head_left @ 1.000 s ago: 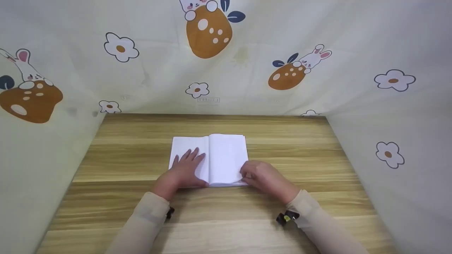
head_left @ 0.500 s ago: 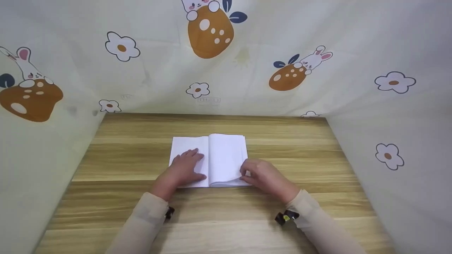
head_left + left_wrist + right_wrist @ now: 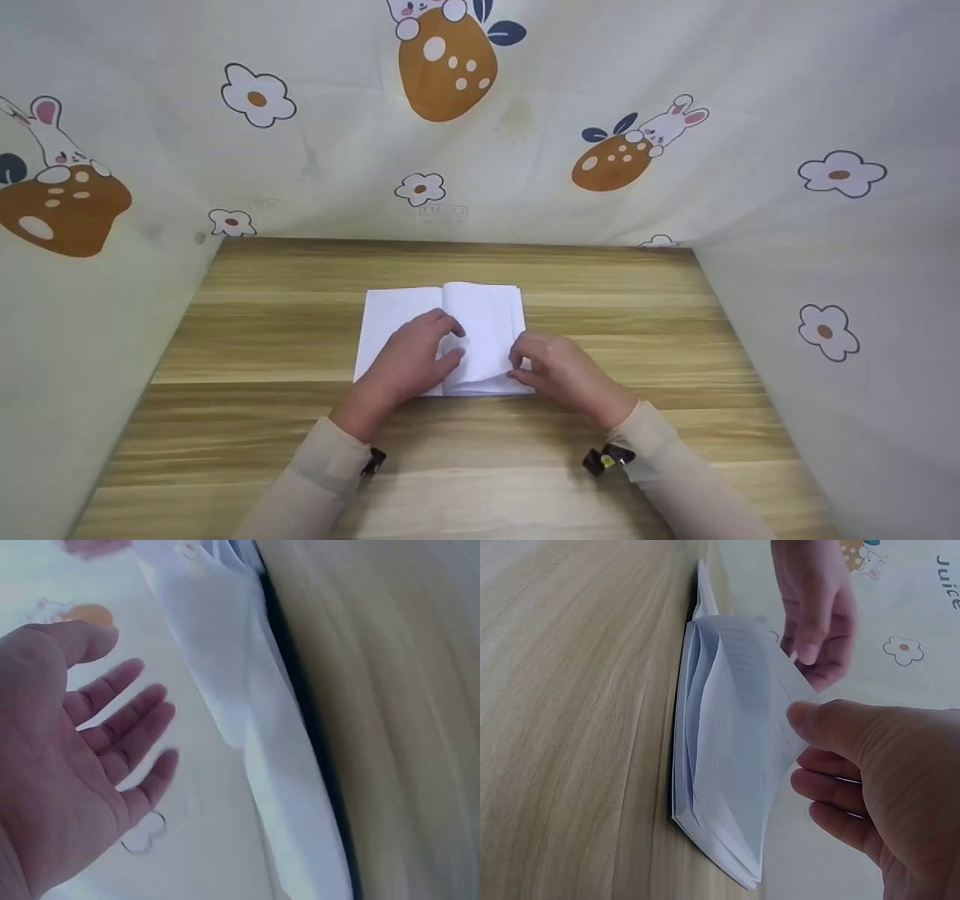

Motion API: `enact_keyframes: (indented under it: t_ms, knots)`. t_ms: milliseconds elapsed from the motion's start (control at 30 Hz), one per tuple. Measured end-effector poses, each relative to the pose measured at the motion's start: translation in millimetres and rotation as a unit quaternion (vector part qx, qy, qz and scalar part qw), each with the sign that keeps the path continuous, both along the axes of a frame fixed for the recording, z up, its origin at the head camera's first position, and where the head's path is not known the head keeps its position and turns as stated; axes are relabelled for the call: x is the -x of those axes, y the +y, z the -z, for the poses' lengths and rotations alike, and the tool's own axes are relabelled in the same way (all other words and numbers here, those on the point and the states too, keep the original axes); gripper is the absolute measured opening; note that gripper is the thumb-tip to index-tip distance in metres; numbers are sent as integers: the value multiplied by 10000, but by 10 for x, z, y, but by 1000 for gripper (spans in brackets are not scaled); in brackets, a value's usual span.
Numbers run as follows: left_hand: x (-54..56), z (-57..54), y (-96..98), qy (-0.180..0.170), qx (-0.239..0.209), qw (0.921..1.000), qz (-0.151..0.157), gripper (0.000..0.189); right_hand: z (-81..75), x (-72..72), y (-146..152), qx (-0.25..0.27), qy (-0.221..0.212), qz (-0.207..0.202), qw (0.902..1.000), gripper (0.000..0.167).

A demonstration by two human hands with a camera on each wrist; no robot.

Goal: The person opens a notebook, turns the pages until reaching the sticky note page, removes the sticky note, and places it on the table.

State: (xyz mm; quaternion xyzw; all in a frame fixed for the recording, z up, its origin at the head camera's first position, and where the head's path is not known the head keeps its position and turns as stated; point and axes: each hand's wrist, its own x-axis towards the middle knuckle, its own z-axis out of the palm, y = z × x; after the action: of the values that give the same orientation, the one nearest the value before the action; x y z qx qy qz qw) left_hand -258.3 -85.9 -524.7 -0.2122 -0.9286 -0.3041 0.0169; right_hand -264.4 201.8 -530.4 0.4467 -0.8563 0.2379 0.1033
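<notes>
An open notebook (image 3: pixel 484 322) with white pages lies on the table. At its lower right corner my right hand (image 3: pixel 566 375) pinches a page; in the right wrist view the thumb and fingers hold this lined page (image 3: pixel 739 727), which is lifted and bowed above the sheets under it. My left hand (image 3: pixel 409 360) is over the notebook's middle, its fingertips near the fold. The left wrist view shows that hand (image 3: pixel 82 742) raised beside the notebook (image 3: pixel 217 652), fingers spread and slightly bent, holding nothing.
Wood-grain tabletop (image 3: pixel 262 315) surrounds the notebook. Pale cloth walls (image 3: pixel 525 210) printed with rabbits and flowers stand at the back and both sides. Each wrist carries a small black device (image 3: pixel 607 459) on its sleeve.
My left hand has lifted off the left page and moved right toward the fold. My right hand stays at the corner, where the page's lower edge has risen.
</notes>
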Motion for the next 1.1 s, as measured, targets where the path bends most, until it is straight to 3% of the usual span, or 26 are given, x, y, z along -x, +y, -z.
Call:
enact_keyframes:
  t_ms: [200, 367, 700, 1100]
  knots:
    - [-90, -48, 178, 74, 123, 9979, 639, 28, -21, -6, -15, -2, 104, 15, 9999, 22]
    - [-102, -23, 284, 310, 326, 9946, 936, 32, -51, -19, -18, 62, 25, 12, 10000, 21]
    - [-104, 32, 404, 519, 525, 9920, 1024, 28, -64, -15, -12, 94, 88, -5, 9999, 22]
    - [-106, 14, 455, 767, 637, 9901, 990, 23, -74, -25, -32, 129, 122, -29, 9998, 23]
